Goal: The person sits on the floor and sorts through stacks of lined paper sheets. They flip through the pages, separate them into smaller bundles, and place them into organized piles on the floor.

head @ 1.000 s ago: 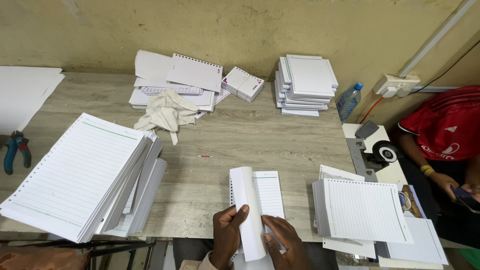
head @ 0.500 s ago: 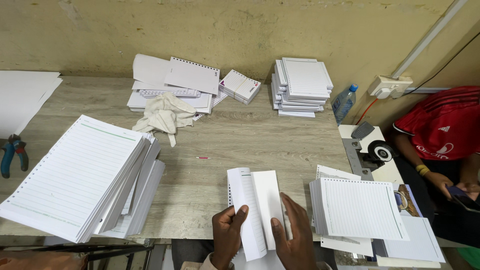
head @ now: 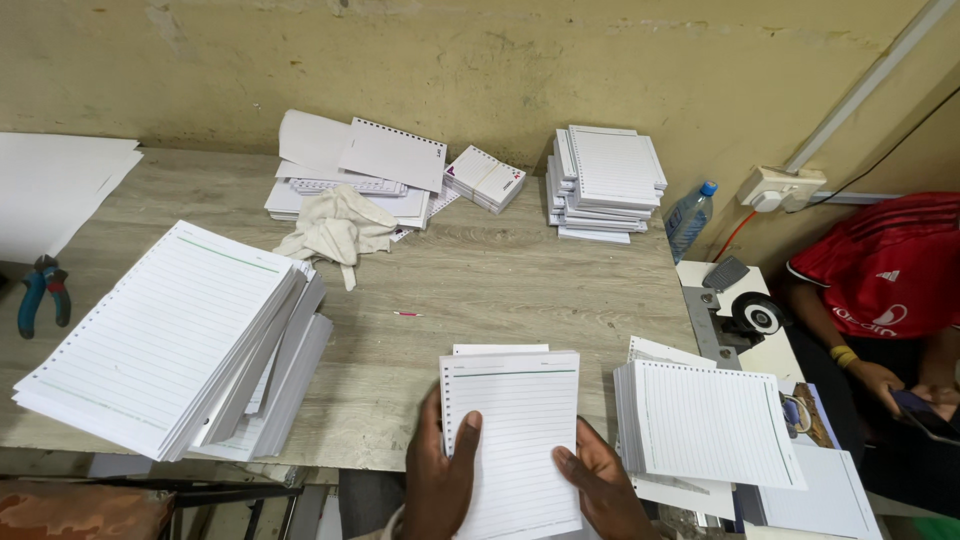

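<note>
— Flattened now, that lined pad [head: 515,440]: half a second back one leaf stood curled up between the hands, and now the whole thing lies flat with its ruled face up.

— Where does it sit?

— At the near edge of the grey wooden table [head: 480,280], hanging partly over it, punched holes down its left side. Another white sheet peeks out from under its top edge.

— And the hands?

— Left hand [head: 445,480] grips the left edge, thumb lying on the page. Right hand [head: 600,485] presses the lower right corner with fingers spread on the paper. Both hold the pad, nothing else.

— What lies around it?

— Just right, a stack of punched lined sheets [head: 705,425]. Far left, a big fanned pile of lined sheets [head: 165,340]. Further back: a crumpled cloth [head: 335,228], a tidy stack of pads [head: 605,180] by the wall, and a plastic bottle [head: 690,218] beside it. Blue-handled pliers [head: 42,292] rest at the left edge.

— Anyone else?

— 1 person in a red shirt [head: 890,265] sits at the right, well apart from the pad.
</note>
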